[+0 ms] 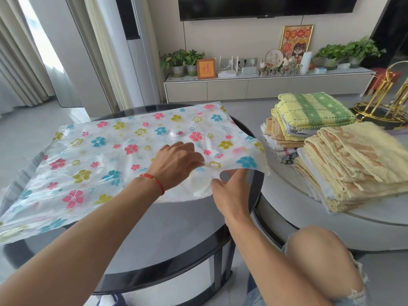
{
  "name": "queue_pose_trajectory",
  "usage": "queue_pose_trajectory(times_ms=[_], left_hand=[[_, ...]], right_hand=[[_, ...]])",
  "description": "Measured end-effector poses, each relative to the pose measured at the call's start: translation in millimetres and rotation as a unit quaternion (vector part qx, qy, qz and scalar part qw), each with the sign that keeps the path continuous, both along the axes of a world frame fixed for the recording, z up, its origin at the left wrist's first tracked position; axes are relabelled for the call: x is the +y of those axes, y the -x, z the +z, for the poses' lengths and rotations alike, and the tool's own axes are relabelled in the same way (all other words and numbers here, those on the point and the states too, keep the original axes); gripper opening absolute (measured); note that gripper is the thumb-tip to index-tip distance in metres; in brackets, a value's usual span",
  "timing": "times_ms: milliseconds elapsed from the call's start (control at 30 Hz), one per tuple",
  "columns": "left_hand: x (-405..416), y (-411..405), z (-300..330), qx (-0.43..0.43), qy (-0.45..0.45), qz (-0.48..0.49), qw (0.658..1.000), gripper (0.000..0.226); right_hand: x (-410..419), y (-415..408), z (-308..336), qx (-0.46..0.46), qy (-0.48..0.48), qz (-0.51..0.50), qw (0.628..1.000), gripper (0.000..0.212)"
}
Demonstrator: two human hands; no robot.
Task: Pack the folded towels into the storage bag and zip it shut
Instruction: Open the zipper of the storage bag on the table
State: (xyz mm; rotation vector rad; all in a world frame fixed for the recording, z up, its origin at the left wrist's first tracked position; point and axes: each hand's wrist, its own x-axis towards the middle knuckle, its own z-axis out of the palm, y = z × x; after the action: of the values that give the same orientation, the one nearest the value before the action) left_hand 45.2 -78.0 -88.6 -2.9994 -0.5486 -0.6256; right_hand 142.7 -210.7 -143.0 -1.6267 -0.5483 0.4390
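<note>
The person's bare knee point(318, 246) sat nearest the camera, low on the right, with both forearms reaching forward over the dark round table point(176, 235).

The storage bag point(123, 151), clear plastic printed with coloured flowers, lay flat and empty on that table. Its long axis ran from the near left, where it overhung the table's rim, toward the far right. Its right-hand end, apparently the mouth, pointed toward the towels. A small white valve point(174, 134) showed near the middle of the bag.

Both hands worked at that right-hand end. The left hand point(176, 162), with a red cord point(154, 181) at the wrist, lay on top of the plastic with its fingers curled down and appeared to be pinching the upper layer. The right hand point(229, 193) reached under the lifted edge, fingers fairly straight and tucked beneath the plastic; whether it gripped anything could not be told. The bag's right corner was raised off the table between them.

The folded towels point(331, 151) stood in two stacks on the pale table point(375, 213) to the right, well apart from the bag and untouched. The right hand was the nearer to them, so it seemed the natural one to fetch them once the mouth was open. No zip slider could be made out.
</note>
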Motion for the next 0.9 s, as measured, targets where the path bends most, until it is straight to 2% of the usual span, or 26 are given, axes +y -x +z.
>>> queue_pose_trajectory(times_ms=[100, 200, 267, 333, 433, 533, 667, 800, 900], left_hand=[[9.6, 0.9, 7.0, -0.023, -0.024, 0.061, 0.998, 0.024], [13.2, -0.9, 11.3, -0.012, -0.032, 0.068, 0.997, 0.022], [12.0, -2.7, 10.5, 0.023, -0.007, 0.01, 1.0, 0.019], [7.8, -3.9, 8.6, 0.065, 0.018, -0.025, 0.997, 0.019], [3.4, -7.6, 6.7, 0.106, 0.056, -0.019, 0.993, 0.022], [-2.6, -18.7, 8.6, 0.154, 0.029, 0.019, 0.987, 0.024], [-22.1, -44.4, 8.0, 0.096, 0.012, -0.058, 0.994, 0.054], [-30.5, -58.3, -3.8, 0.096, -0.053, -0.088, 0.99, 0.067], [-22.5, -55.0, -1.1, 0.029, -0.036, -0.082, 0.996, 0.066]], right_hand=[[-4.6, -5.0, -8.5, -0.021, 0.063, 0.006, 0.998, 0.055], [-7.2, -8.8, -8.0, -0.027, 0.072, 0.003, 0.997, 0.066], [-6.4, -10.2, -2.6, -0.021, 0.042, -0.005, 0.999, 0.07], [-3.6, -13.7, 2.2, -0.036, -0.002, -0.048, 0.998, 0.063], [-4.0, -18.4, 9.1, -0.051, -0.053, -0.103, 0.992, 0.067], [-6.4, -18.3, 9.0, -0.046, -0.082, -0.085, 0.992, 0.085], [-5.4, -14.4, 8.1, -0.084, -0.04, -0.065, 0.993, 0.094], [-9.2, -21.7, 6.1, -0.112, -0.008, -0.059, 0.992, 0.084], [-15.2, -28.0, -1.5, -0.106, 0.055, -0.046, 0.992, 0.08]])
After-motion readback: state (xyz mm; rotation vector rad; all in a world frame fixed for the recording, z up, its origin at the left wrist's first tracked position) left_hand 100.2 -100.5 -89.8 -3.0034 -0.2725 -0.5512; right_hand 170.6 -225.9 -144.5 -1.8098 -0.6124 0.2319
